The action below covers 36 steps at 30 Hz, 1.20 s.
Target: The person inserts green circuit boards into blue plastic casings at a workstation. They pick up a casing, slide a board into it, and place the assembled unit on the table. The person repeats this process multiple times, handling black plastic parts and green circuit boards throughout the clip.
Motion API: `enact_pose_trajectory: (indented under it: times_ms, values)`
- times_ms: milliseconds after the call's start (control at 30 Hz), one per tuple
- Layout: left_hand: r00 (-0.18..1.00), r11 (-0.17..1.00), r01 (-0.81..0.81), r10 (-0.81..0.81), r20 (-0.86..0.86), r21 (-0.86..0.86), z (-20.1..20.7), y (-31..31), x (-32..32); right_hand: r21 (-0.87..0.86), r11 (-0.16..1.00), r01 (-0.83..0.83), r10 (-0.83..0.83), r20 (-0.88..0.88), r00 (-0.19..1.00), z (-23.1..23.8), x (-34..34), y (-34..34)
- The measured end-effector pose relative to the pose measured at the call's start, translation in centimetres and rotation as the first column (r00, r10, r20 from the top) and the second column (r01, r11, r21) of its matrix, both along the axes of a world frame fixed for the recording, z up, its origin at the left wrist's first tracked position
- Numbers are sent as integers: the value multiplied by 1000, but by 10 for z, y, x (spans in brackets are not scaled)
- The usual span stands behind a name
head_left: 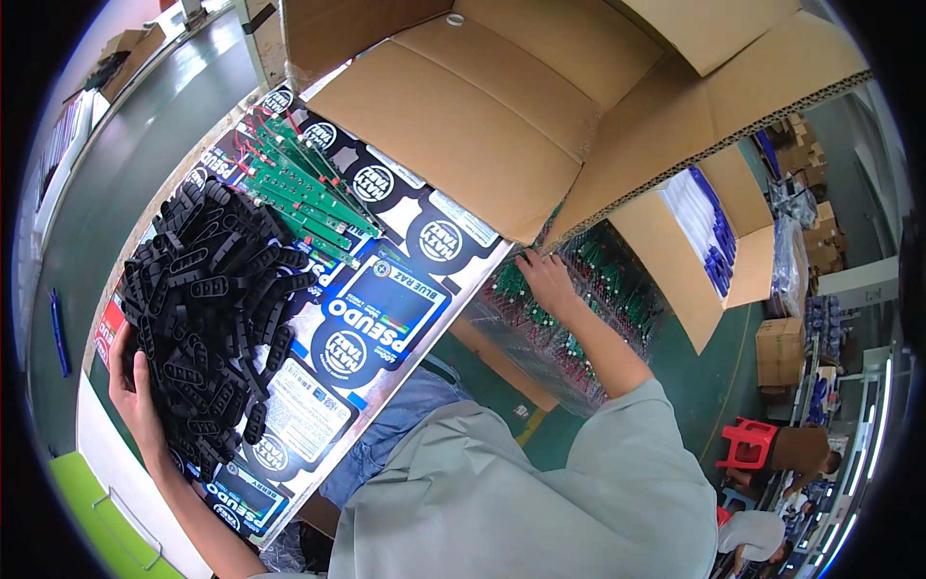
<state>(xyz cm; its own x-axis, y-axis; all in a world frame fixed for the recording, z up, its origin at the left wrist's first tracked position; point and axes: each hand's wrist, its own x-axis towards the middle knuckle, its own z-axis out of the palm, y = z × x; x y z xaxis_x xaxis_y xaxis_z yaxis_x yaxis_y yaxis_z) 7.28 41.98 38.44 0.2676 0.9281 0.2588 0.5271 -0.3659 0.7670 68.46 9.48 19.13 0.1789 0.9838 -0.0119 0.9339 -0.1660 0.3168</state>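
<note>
Some black plastic parts (217,299) could be knocked off the worktop (386,333) if their heap was bumped by the left hand (133,391), which is rested loosely at its edge, with nothing seen clasped. Beside the heap, thin green boards (299,183) are spread; their red wires could be bent if they were tugged while tangled. More boards (622,289) are kept in clear plastic wrap (555,367) by the right hand (550,282); whether anything is held in that grip cannot be told. In the big cardboard box (463,125), a small white ring (455,19) is seen. White and blue things (704,217) are packed in another open box (666,261).
</note>
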Motion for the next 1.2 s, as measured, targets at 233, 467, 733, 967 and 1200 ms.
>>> enact_pose_trajectory:
  times_ms: [233, 467, 733, 967, 1200]
  values:
    - [1000, 1000, -13, 13, 26, -24, -2, -1, 1, -248, 955, -163, 171, 10, 985, -7, 4, 22]
    - [999, 999, -14, 16, 34, -39, -1, -1, 0, -301, 945, -125, 91, -124, 988, -4, 7, 25]
    - [1000, 999, -15, 15, 16, -32, 2, -2, 3, -371, 916, -154, 136, -75, 988, -4, 9, 22]
    - [999, 999, -19, 20, 27, -44, -2, -1, 0, -302, 937, -176, 168, -54, 984, 36, 10, 14]
    - [1000, 999, -14, 14, 9, -29, -1, -1, 2, -360, 910, -205, 213, -17, 977, 63, 32, -29]
